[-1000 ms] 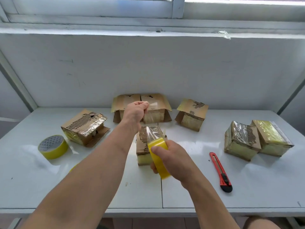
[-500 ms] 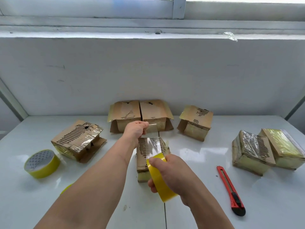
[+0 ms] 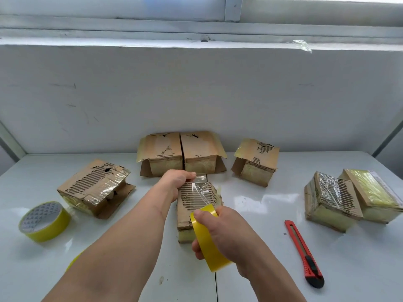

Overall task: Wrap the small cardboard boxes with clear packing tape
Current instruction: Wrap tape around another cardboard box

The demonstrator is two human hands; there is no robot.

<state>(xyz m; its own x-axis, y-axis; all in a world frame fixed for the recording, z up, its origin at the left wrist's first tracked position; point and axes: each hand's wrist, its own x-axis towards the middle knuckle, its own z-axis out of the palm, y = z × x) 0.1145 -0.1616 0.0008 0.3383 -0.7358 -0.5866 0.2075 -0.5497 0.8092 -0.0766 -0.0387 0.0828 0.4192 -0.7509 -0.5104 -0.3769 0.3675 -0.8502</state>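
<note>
A small torn cardboard box (image 3: 189,211) lies at the table's middle. My right hand (image 3: 226,234) grips a yellow roll of clear tape (image 3: 207,238) just in front of the box. A strip of clear tape (image 3: 201,188) runs from the roll over the box top. My left hand (image 3: 176,182) pinches the strip's free end at the box's far edge, low over the cardboard.
Two open boxes (image 3: 181,152) and a third (image 3: 256,162) stand at the back by the wall. A torn box (image 3: 93,188) and a spare tape roll (image 3: 43,221) lie left. Two wrapped boxes (image 3: 353,199) sit right, with a red utility knife (image 3: 304,253) in front of them.
My left hand has come down and nearer with the tape end, from above the back boxes to the far edge of the middle box. The strip now lies lower over the box.
</note>
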